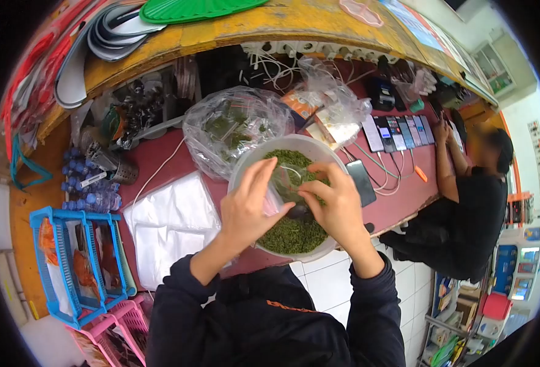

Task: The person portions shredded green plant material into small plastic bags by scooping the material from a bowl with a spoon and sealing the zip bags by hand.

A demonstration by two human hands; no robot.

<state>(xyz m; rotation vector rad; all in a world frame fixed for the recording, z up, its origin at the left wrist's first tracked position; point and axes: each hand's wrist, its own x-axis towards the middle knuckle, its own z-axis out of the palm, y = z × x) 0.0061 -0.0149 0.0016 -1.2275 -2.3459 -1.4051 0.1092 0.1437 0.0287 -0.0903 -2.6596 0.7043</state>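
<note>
Both my hands are over a whitish round tub (253, 153) of chopped dried green leaves (291, 240). A small clear plastic bag (278, 186) is held between them. My left hand (248, 202) grips its left side, thumb and fingers curved around it. On the other side, my right hand (334, 199) pinches the bag's edge between thumb and fingertips. Below the fingers, a dark rounded object (300, 212) rests on the leaves; its kind is unclear. Behind the tub lies a large clear bag (236, 125) with small packets of green leaves inside.
White plastic sheets or bags (172, 220) lie left of the tub. Blue (68, 263) and pink baskets (114, 327) stand at left. Several phones (398, 133) and cables lie at right, near a seated person (472, 208). A wooden shelf (215, 30) overhangs the table.
</note>
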